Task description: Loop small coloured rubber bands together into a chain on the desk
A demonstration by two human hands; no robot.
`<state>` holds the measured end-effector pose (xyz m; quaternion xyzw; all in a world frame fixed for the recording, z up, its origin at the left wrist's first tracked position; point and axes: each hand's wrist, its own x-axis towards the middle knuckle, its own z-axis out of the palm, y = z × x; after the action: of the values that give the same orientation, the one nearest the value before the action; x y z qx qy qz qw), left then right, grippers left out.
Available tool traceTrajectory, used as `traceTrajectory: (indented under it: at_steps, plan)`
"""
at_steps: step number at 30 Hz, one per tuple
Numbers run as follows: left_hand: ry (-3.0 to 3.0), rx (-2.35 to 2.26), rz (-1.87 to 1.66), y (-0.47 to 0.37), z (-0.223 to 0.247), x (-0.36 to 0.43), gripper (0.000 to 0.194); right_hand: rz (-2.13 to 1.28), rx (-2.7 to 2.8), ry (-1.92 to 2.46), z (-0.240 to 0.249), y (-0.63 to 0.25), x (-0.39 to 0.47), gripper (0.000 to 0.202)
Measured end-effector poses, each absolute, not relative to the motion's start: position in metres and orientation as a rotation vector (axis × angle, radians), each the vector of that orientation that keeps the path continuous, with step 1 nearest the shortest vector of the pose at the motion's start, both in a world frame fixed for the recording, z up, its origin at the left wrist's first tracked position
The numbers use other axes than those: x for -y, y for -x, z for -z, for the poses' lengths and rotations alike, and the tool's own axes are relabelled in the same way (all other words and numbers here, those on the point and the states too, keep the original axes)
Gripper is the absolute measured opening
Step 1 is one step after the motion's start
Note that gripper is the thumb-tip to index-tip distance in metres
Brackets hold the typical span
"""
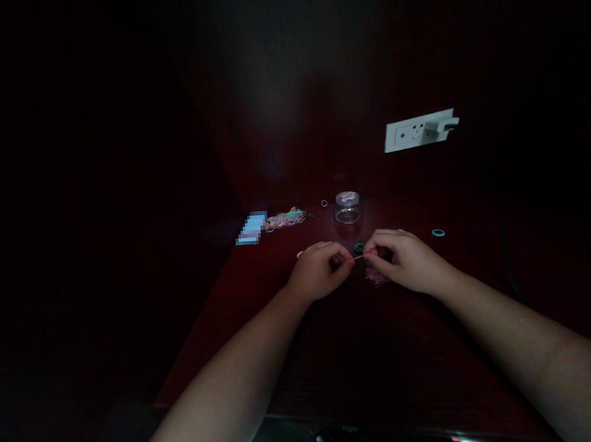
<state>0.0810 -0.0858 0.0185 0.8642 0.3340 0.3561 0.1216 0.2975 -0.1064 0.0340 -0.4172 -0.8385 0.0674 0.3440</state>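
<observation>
A thin pale elastic band is drawn out between my two hands over the dark red table. My left hand pinches one end between thumb and fingertips. The other end sits in a pinch of my right hand. Just behind the fingertips lies a green ring-shaped band. Below my right fingers rests a small heap of pink bands, partly covered by that hand. A pale pink item peeks out beside my left hand, mostly hidden.
A clear lidded jar stands beyond my hands. A pile of colourful elastic bands lies at back left beside a lit phone. A blue ring is at right. A wall socket holds a plug with a hanging cable.
</observation>
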Motion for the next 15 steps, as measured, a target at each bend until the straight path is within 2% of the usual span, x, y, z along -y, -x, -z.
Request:
traceTrajectory:
  at_steps: [15]
  plan:
    - [-2.517,-0.969,-1.029,-0.0809,-0.0186,0.0852,0.007,-0.197,2.175,1.056,-0.0330,-0.2976,0.1054,0.013]
